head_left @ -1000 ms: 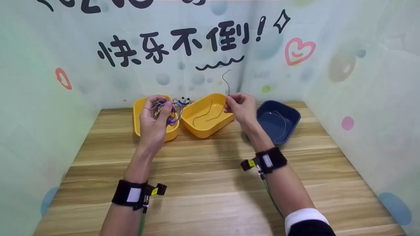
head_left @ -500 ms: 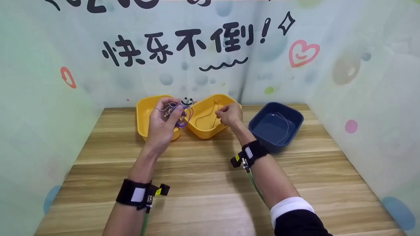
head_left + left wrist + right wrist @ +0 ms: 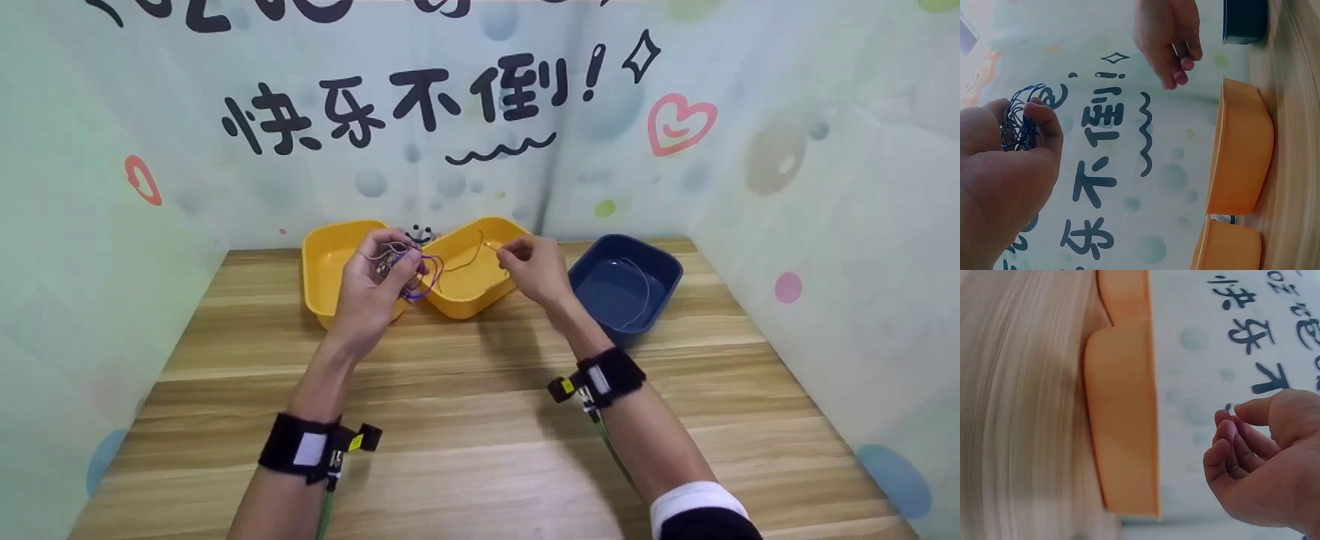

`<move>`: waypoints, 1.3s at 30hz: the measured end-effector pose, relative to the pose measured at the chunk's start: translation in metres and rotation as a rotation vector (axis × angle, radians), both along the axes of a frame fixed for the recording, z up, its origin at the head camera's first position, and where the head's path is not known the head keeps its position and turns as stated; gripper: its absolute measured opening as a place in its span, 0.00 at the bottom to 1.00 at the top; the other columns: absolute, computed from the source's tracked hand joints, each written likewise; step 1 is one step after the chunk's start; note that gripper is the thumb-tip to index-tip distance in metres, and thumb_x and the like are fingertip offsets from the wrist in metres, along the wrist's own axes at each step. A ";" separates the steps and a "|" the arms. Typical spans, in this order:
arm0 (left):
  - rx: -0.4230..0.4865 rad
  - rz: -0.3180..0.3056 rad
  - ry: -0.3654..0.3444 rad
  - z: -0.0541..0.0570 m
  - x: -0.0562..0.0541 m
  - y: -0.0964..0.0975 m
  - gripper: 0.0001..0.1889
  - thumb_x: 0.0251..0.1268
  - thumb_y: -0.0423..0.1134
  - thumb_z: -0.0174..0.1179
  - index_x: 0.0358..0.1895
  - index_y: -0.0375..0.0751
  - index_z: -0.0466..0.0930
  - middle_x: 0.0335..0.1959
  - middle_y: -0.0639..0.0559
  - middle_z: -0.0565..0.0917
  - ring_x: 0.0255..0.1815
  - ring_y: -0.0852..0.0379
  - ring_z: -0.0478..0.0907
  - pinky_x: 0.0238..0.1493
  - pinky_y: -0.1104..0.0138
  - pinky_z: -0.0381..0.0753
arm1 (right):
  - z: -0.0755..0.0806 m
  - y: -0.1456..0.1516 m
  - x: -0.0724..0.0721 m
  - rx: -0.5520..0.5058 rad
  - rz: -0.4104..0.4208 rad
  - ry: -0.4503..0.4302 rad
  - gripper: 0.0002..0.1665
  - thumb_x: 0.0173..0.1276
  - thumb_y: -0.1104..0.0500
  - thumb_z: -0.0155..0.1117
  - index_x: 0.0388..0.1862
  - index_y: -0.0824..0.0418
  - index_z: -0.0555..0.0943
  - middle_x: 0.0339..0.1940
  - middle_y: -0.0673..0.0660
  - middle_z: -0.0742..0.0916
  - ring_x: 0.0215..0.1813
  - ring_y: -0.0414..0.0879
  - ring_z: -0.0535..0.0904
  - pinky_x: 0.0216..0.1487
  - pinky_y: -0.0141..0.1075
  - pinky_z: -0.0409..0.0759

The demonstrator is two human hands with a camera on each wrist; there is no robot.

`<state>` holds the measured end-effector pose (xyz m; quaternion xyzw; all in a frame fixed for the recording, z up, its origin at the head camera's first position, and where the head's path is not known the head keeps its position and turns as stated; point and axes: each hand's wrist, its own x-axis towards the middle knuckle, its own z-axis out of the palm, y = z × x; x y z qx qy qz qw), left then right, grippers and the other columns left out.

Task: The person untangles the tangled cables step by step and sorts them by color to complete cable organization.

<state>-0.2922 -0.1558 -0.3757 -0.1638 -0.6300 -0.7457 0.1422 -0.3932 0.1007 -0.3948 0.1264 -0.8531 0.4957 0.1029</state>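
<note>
One tangle of purple, white and dark wires (image 3: 1018, 126) sits in a person's left hand (image 3: 369, 281), the thumb curled over the bundle against the fingers and loops spilling out past the thumb toward the right. The hand is raised, its bundle well above the rims of the left yellow tray (image 3: 330, 266) and the middle yellow tray (image 3: 457, 308) on a wood-grain table (image 3: 450, 409).

Opposite, apart from the bundle, the right hand (image 3: 536, 266) hovers over the near right side of the middle tray, thumb and index finger brought together at the tips. A thin wire end (image 3: 490, 246) shows right at those fingertips in the head view, though whether it is pinched cannot be told. To the left of the fingertips, a bent wire (image 3: 475, 258) lies in the middle tray; farther right, a curved wire (image 3: 647, 286) lies in a navy tray (image 3: 596, 294).

Black straps circle both wrists. Behind, a printed backdrop (image 3: 517, 180) carries black Chinese characters and a pink heart (image 3: 681, 125).
</note>
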 end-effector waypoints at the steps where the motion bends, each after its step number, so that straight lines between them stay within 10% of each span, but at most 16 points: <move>1: -0.001 -0.005 -0.002 0.000 0.000 0.000 0.10 0.86 0.33 0.63 0.62 0.39 0.77 0.56 0.45 0.82 0.55 0.52 0.87 0.52 0.65 0.94 | 0.002 0.003 0.005 -0.007 0.024 0.025 0.11 0.83 0.55 0.71 0.50 0.60 0.93 0.43 0.59 0.95 0.46 0.49 0.90 0.45 0.32 0.84; 10: -0.023 -0.093 0.031 -0.002 0.002 0.009 0.08 0.85 0.30 0.63 0.58 0.41 0.78 0.55 0.46 0.82 0.57 0.49 0.87 0.53 0.65 0.94 | 0.023 0.021 0.059 0.010 0.233 0.295 0.10 0.82 0.58 0.73 0.53 0.63 0.93 0.45 0.58 0.96 0.43 0.46 0.88 0.48 0.28 0.86; 22: -0.317 -0.194 0.061 -0.004 0.010 0.020 0.17 0.83 0.34 0.67 0.66 0.39 0.75 0.60 0.42 0.82 0.58 0.46 0.84 0.54 0.66 0.92 | 0.041 0.011 0.102 0.082 0.405 0.586 0.05 0.81 0.60 0.75 0.50 0.61 0.92 0.44 0.55 0.94 0.44 0.45 0.87 0.47 0.35 0.87; 39: -0.697 -0.120 0.239 -0.007 0.013 0.032 0.20 0.79 0.37 0.73 0.64 0.37 0.76 0.60 0.41 0.87 0.59 0.48 0.86 0.61 0.60 0.92 | 0.037 0.007 0.109 0.215 0.372 0.495 0.03 0.78 0.60 0.77 0.42 0.60 0.93 0.39 0.56 0.91 0.40 0.52 0.84 0.42 0.32 0.78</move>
